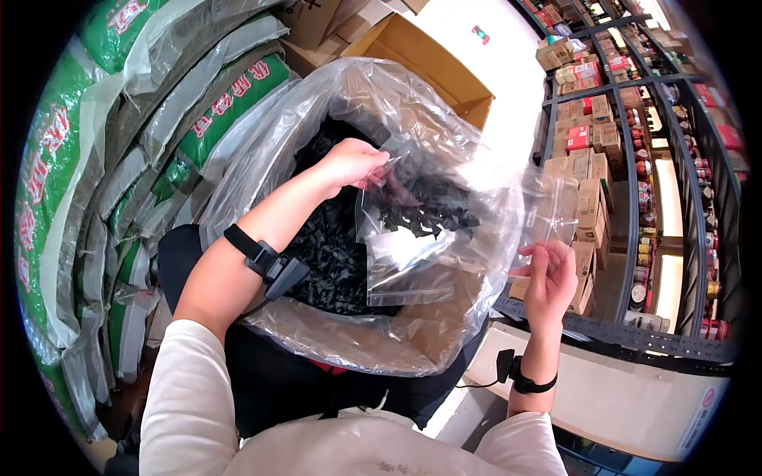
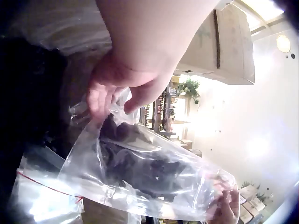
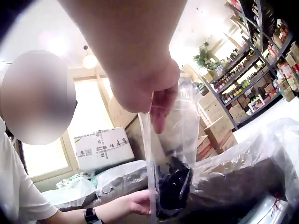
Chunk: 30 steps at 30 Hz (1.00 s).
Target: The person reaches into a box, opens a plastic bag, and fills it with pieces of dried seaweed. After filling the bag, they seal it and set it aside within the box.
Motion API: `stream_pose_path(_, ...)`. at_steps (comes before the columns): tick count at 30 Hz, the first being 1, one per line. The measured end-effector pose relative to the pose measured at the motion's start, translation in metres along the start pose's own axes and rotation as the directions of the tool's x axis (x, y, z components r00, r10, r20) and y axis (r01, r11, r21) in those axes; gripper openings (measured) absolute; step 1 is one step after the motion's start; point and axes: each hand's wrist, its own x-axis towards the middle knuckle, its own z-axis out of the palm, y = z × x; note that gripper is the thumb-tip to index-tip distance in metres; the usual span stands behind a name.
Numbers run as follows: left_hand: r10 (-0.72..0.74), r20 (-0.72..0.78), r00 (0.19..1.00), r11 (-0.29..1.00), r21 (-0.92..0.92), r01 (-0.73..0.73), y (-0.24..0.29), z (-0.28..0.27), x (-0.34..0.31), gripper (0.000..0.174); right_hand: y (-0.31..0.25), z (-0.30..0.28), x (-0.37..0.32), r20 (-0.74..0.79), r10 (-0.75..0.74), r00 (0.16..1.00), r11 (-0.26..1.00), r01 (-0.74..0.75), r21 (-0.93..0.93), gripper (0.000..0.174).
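A clear plastic bag [image 2: 145,163] with crinkled black dried flakes inside stretches between both hands. My left hand [image 1: 353,165] pinches one end of it over the lined box. The other end is pinched by my right hand [image 1: 550,278], out past the box's right side. Below, a large box lined with a clear plastic liner [image 1: 397,353] holds a heap of the same black flakes [image 1: 333,262]. Flat clear bags [image 1: 409,285] with strong glare lie over the heap; a thin red string [image 2: 49,185] crosses them in the left wrist view.
Green and white printed sacks [image 1: 238,99] are stacked along the left. An open cardboard box [image 1: 425,59] stands behind the lined one. To the right are dark metal shelves [image 1: 627,206] with cartons and bottles, and a white counter-like surface [image 1: 603,397].
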Motion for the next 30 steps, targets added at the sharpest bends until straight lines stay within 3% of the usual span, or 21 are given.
stream_pose_path(3,0.073,0.070,0.995,0.991,-0.116,-0.064,0.003,0.001,-0.001,0.021,-0.003,-0.010,-0.008,0.002,-0.029,1.000,0.999,0.029,-0.018,0.010)
stream_pose_path(7,0.011,0.160,0.987,0.993,-0.122,0.009,0.015,-0.001,-0.012,0.020,0.004,-0.025,-0.016,-0.025,-0.021,0.999,0.997,0.019,-0.068,0.008)
stream_pose_path(12,0.087,0.239,0.967,0.990,-0.131,-0.057,0.015,0.001,-0.017,0.019,0.004,-0.040,-0.025,-0.023,0.058,0.998,0.995,-0.060,-0.075,0.011)
stream_pose_path(14,0.137,0.233,0.963,0.982,-0.160,-0.101,0.019,0.002,-0.019,0.019,-0.003,-0.042,-0.025,-0.123,-0.257,0.959,0.965,0.261,0.022,0.025)
stream_pose_path(15,0.155,0.229,0.961,0.976,-0.184,-0.113,0.019,0.002,-0.018,0.020,0.002,-0.042,-0.023,-0.305,-0.274,0.912,0.949,0.308,0.066,0.041)
stream_pose_path(16,0.160,0.230,0.960,0.976,-0.180,-0.120,0.020,0.002,-0.019,0.020,0.000,-0.038,-0.017,-0.532,-0.242,0.812,0.912,0.377,0.160,0.047)
stream_pose_path(18,0.166,0.281,0.945,0.967,-0.233,-0.100,0.021,0.003,-0.023,0.019,0.020,-0.043,-0.013,-0.731,-0.148,0.666,0.941,0.322,0.103,0.038)
stream_pose_path(19,0.184,0.276,0.944,0.959,-0.260,-0.111,0.020,0.006,-0.023,0.018,0.029,-0.042,-0.010,-0.690,-0.022,0.723,0.965,0.196,0.175,0.036)
stream_pose_path(21,0.195,0.290,0.937,0.956,-0.271,-0.116,0.016,0.009,-0.020,0.018,0.098,-0.023,-0.004,-0.435,0.122,0.892,0.991,-0.131,0.009,0.034)
stream_pose_path(22,0.205,0.301,0.931,0.951,-0.284,-0.118,0.015,0.011,-0.020,0.017,0.075,0.005,0.004,-0.122,0.398,0.909,0.875,-0.336,0.347,0.036)
stream_pose_path(23,0.194,0.312,0.930,0.947,-0.306,-0.095,0.016,0.015,-0.022,0.017,0.070,0.028,0.006,0.144,0.484,0.863,0.675,-0.474,0.565,0.039)
stream_pose_path(24,0.191,0.323,0.927,0.944,-0.320,-0.083,0.017,0.018,-0.024,0.016,0.084,0.052,-0.003,0.206,0.557,0.805,0.565,-0.549,0.616,0.038)
stream_pose_path(26,0.186,0.384,0.905,0.936,-0.349,-0.045,0.012,0.019,-0.021,0.017,0.110,0.114,-0.002,0.326,0.398,0.857,0.552,-0.508,0.661,0.028)
stream_pose_path(27,0.201,0.403,0.893,0.926,-0.377,-0.038,0.007,0.021,-0.019,0.018,0.078,0.120,0.003,0.319,0.402,0.859,0.550,-0.504,0.666,0.028)
stream_pose_path(29,0.203,0.409,0.890,0.928,-0.372,-0.041,0.007,0.023,-0.019,0.018,-0.006,0.112,0.019,0.562,0.536,0.630,0.418,-0.777,0.472,0.028)
stream_pose_path(30,0.208,0.408,0.889,0.927,-0.373,-0.046,0.009,0.023,-0.021,0.017,0.006,0.116,0.020,0.559,0.536,0.633,0.415,-0.774,0.478,0.028)
